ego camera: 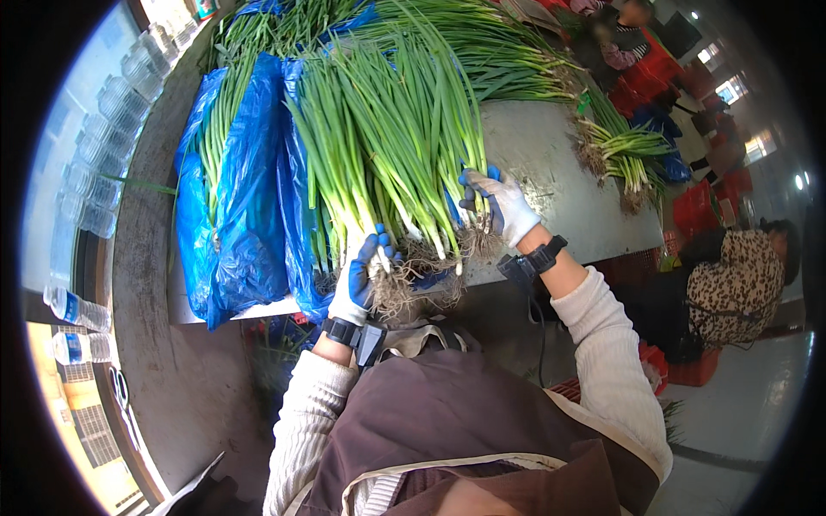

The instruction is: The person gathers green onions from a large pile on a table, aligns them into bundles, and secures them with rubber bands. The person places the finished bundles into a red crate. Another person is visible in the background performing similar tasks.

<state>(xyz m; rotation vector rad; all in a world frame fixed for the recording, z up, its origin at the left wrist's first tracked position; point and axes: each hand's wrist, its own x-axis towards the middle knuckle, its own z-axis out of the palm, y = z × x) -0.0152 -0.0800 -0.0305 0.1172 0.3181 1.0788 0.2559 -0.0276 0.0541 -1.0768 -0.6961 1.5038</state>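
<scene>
A wide layer of green onions [400,142] lies before me, its roots towards my body. My left hand [359,278], in a white glove with blue coating, is closed around the white stems at the left side, just above the tangled roots [392,293]. On the right side, my gloved right hand [506,203] has its fingers curled around several green onion stalks [476,145] just above their roots. Open blue plastic [298,193] lies under and beside the layer. Left of it stands a filled blue plastic bag [248,258] with more green onions on top.
The layer rests on a metal table [542,155]. More green onions [516,61] are heaped at the back, and small bunches [623,151] lie at the right end. Plastic bottles [122,103] line the window side, with scissors [122,390] nearby. A person [732,284] is at the right.
</scene>
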